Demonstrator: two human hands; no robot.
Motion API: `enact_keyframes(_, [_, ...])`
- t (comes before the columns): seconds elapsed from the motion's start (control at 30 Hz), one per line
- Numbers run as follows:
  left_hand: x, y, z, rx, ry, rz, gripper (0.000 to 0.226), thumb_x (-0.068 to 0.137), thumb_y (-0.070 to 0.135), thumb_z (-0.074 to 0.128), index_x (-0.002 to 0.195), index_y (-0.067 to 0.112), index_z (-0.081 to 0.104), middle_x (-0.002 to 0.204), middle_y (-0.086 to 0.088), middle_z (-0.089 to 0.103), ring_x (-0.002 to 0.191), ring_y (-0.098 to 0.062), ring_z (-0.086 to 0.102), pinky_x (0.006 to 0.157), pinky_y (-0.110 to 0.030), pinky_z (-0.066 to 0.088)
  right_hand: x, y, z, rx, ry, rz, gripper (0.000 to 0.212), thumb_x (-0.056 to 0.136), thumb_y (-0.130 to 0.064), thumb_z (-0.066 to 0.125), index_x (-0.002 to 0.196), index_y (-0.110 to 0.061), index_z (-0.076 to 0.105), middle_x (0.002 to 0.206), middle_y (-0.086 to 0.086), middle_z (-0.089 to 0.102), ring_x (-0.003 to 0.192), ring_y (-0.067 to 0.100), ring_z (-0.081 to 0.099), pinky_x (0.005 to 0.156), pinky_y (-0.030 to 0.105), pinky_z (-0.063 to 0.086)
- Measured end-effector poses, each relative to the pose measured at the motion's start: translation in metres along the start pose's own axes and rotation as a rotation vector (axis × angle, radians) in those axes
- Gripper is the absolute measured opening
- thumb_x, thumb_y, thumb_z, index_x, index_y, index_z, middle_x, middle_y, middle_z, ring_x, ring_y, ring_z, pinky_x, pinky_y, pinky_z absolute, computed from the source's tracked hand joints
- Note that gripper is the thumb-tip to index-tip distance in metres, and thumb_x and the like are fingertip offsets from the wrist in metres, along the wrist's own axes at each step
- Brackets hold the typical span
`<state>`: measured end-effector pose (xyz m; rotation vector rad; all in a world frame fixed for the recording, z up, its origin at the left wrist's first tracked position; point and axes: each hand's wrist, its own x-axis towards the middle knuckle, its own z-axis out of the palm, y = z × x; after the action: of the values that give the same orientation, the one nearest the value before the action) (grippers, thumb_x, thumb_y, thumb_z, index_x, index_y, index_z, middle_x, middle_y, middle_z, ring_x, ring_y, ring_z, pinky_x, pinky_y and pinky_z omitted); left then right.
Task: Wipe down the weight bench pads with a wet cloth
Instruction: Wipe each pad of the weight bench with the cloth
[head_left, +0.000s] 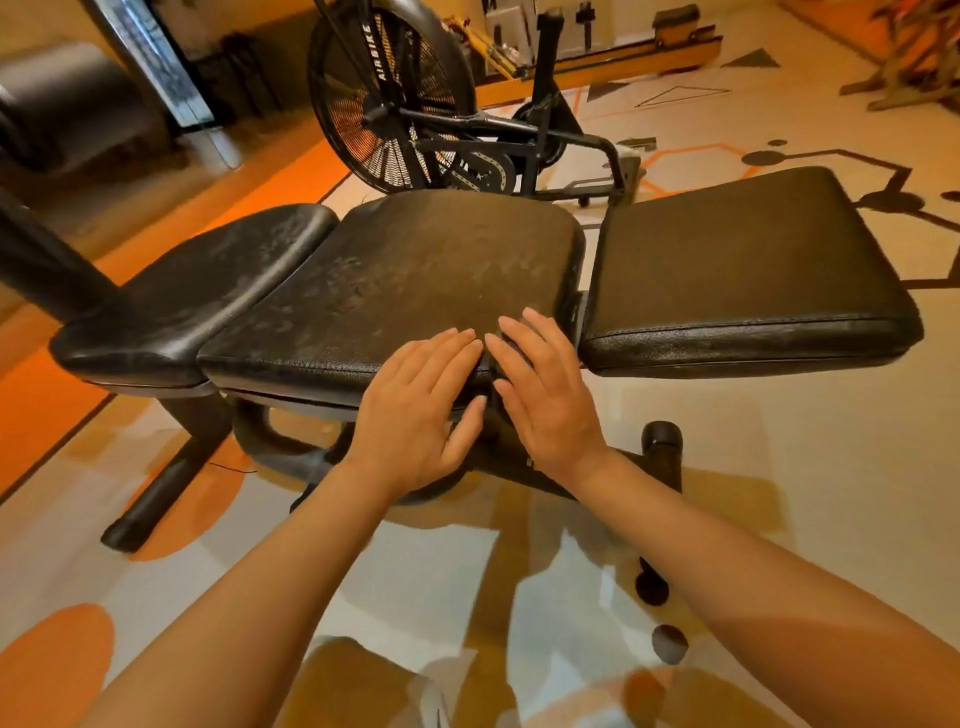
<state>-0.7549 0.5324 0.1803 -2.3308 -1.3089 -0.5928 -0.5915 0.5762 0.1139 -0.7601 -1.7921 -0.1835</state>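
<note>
Both flat hands (480, 384) on pebbled black middle pad (395, 280), cloth perhaps beneath.

Both my bare forearms reach forward and converge, wrists nearly straight. My left hand (415, 410) lies palm down, fingers extended and close together, thumb splayed toward the right. My right hand (540, 384) is palm down just beside it, fingers straight and slightly spread, fingertips of the two hands almost touching.

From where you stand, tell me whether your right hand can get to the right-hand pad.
Probably yes. The right hand lies flat on the middle pad, beside the right-hand pad; only a narrow gap separates them.
</note>
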Motion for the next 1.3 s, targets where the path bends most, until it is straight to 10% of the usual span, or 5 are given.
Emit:
enact_keyframes(0.1, [-0.001, 0.004, 0.0, 0.034, -0.02, -0.03, 0.052, 0.095, 0.037, 0.047, 0.137, 0.007, 0.052, 0.141, -0.01, 0.053, 0.133, -0.024, 0.046, 0.112, -0.039, 0.033, -0.017, 0.008, 0.004, -0.018, 0.013, -0.008, 0.039, 0.105, -0.027, 0.039, 0.139, -0.008, 0.033, 0.143, 0.01, 0.029, 0.147, 0.019, 0.012, 0.117, 0.04, 0.029])
enact_keyframes(0.8, [-0.007, 0.032, 0.013, 0.071, 0.093, -0.236, 0.055, 0.094, 0.033, 0.043, 0.141, 0.005, 0.046, 0.144, -0.012, 0.049, 0.135, -0.028, 0.042, 0.117, -0.044, 0.024, 0.011, 0.025, -0.091, -0.361, -0.133, -0.357, 0.029, 0.095, -0.002, 0.061, 0.123, 0.002, 0.063, 0.129, 0.023, 0.058, 0.125, 0.04, 0.05, 0.112, 0.049, 0.035])
enact_keyframes(1.3, [-0.002, 0.055, 0.034, 0.052, 0.234, -0.402, 0.052, 0.091, 0.033, 0.043, 0.135, 0.006, 0.052, 0.14, -0.012, 0.051, 0.135, -0.032, 0.04, 0.119, -0.05, 0.013, 0.008, 0.048, -0.108, -0.679, -0.456, -0.514, 0.042, 0.104, 0.0, 0.026, 0.143, 0.0, 0.042, 0.147, 0.018, 0.043, 0.137, 0.038, 0.038, 0.116, 0.047, 0.026])
